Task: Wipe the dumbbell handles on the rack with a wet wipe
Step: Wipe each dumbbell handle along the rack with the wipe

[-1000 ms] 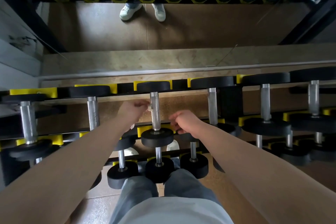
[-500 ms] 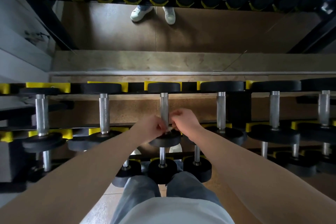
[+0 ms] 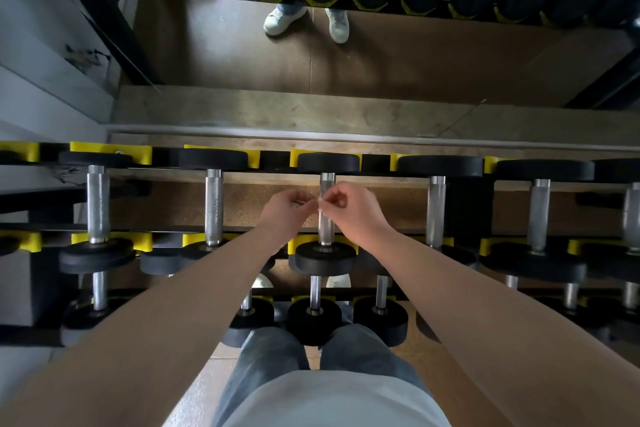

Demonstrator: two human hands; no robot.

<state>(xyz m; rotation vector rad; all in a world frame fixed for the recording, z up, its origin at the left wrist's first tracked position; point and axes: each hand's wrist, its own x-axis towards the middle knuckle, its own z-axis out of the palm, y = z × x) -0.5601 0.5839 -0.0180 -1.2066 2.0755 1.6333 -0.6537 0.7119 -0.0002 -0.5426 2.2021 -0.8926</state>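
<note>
A black dumbbell with a knurled steel handle (image 3: 326, 232) lies on the top tier of the rack (image 3: 166, 155), straight ahead of me. My left hand (image 3: 284, 208) and my right hand (image 3: 353, 210) meet just in front of that handle's upper half. Both pinch a small white wet wipe (image 3: 319, 200) between their fingertips; only a sliver of it shows. Whether the wipe touches the handle I cannot tell. My right hand covers the handle's middle.
More dumbbells lie side by side along the top tier, one handle at the left (image 3: 213, 206) and one at the right (image 3: 435, 211). Lower tiers hold smaller dumbbells (image 3: 313, 321) near my knees. A mirror behind the rack reflects white shoes (image 3: 284, 19) and the rack.
My hands came together in front of the centre handle and rose from its lower end to its upper half. The view shifted, so the rack sits further right in frame.
</note>
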